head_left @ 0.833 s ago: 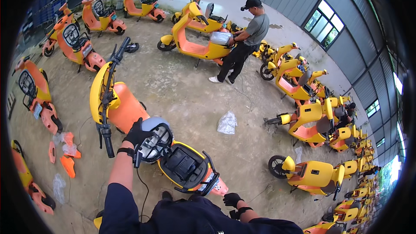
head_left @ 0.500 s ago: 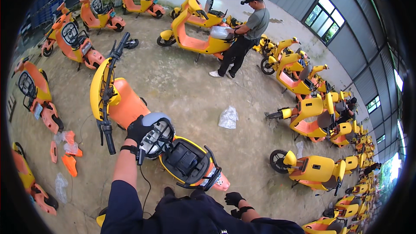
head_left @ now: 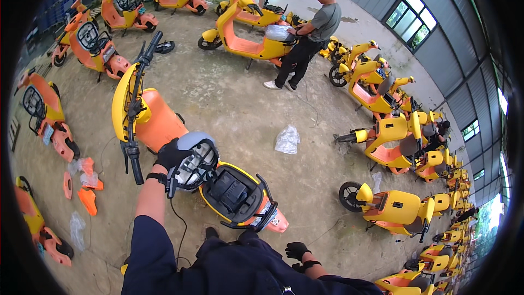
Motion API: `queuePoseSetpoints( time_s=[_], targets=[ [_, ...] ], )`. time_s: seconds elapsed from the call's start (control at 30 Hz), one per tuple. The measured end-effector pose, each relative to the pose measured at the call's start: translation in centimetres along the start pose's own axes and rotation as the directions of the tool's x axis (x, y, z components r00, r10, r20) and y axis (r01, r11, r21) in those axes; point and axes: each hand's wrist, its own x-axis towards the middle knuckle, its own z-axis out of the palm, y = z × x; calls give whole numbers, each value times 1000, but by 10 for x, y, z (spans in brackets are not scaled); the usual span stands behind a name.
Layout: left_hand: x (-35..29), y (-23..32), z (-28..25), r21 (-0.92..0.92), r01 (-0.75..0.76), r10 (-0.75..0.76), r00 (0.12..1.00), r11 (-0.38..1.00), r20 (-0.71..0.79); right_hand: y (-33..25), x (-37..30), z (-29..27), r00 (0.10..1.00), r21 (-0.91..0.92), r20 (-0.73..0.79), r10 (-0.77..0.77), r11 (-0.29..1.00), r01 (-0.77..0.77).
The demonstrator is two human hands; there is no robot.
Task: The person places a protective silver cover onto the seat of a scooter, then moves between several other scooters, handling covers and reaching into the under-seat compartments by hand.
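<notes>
A yellow and orange scooter [head_left: 159, 123] stands in front of me, its handlebars to the left and its tail toward the lower right. Its grey seat [head_left: 197, 140] is tipped up, showing a black ribbed underside. My left hand [head_left: 172, 154], in a black glove, is closed on the seat's edge. Beside that wrist hangs a slim black stick-shaped tool [head_left: 172, 187] with a cord running down; its kind is unclear. Behind the seat, the open black storage compartment [head_left: 248, 207] holds a dark boxy part [head_left: 228, 191]. My gloved right hand [head_left: 297, 251] hangs empty past the tail, fingers loosely apart.
A person [head_left: 322, 22] stands at another yellow scooter [head_left: 256, 41] at the back. Clear plastic wrap [head_left: 287, 139] lies on the concrete floor. Orange panels [head_left: 87, 201] lie at left. Rows of scooters [head_left: 398, 207] line the right; several more stand at left.
The whole view has shifted slightly. My left hand keeps its hold on the raised seat, and my right hand still hangs empty.
</notes>
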Motion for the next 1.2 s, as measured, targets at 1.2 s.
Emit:
queuePoseSetpoints(
  time_s=[1.2],
  targets=[
    [-111,-6,292,-818,558,-814,535,141,225,-228,81,354,496,-651,738,-457,-675,347]
  ],
)
